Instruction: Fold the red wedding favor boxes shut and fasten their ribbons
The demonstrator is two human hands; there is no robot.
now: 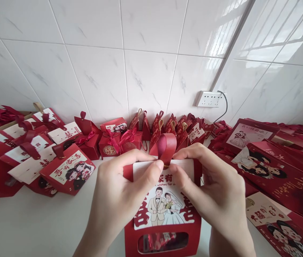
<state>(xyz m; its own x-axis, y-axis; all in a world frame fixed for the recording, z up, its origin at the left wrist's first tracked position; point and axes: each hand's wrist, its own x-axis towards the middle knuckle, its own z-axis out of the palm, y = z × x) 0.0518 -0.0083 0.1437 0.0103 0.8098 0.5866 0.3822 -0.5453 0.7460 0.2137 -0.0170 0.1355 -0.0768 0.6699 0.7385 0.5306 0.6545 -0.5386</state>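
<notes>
Between my hands stands a red gift box [164, 235] with a white front flap that shows a cartoon bride and groom. A clear window low on its front lets shiny red contents show. From the top edge rises a looped red strap handle [167, 144]. My left hand [124, 192] pinches the top edge left of the strap, thumb in front and fingers behind. On the other side my right hand [212, 189] grips the same edge, its thumb near the strap's base. The fingertips behind the box are partly hidden.
Finished-looking red boxes with strap handles [68, 167] crowd the left. Small ribboned boxes [110, 144] and triangular boxes line the tiled wall [151, 78]. Flat red printed boxes [279, 171] are stacked at right. A white power strip [207, 99] with a black cable is on the wall.
</notes>
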